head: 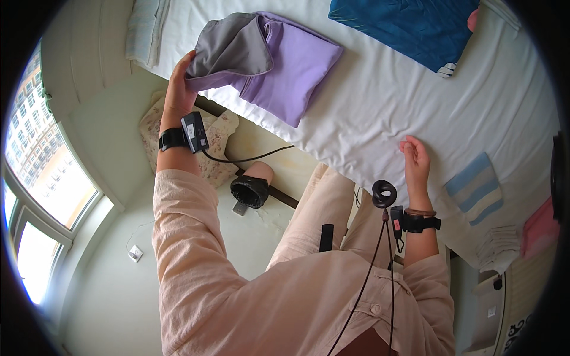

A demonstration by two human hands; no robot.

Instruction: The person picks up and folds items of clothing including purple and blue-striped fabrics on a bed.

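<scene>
My left hand (179, 86) grips the left edge of a folded purple and grey cloth (305, 66), its fingers partly hidden by the fabric. The grey side (234, 46) is turned up at the left and the purple side shows at the right. This cloth lies on a bed with a white sheet (365, 111), and its near left part hangs past the bed's edge. My right hand (416, 158) is over the sheet near that edge, fingers loosely curled together and holding nothing.
A dark blue printed cloth (414, 26) lies farther back. Striped blue-and-white fabric (475, 189) is at the right, a folded light towel (147, 33) at the far left. Below the bed's edge are a floral cloth (213, 138) and a bin with a black liner (250, 189). A cable (254, 159) trails from my left wrist device.
</scene>
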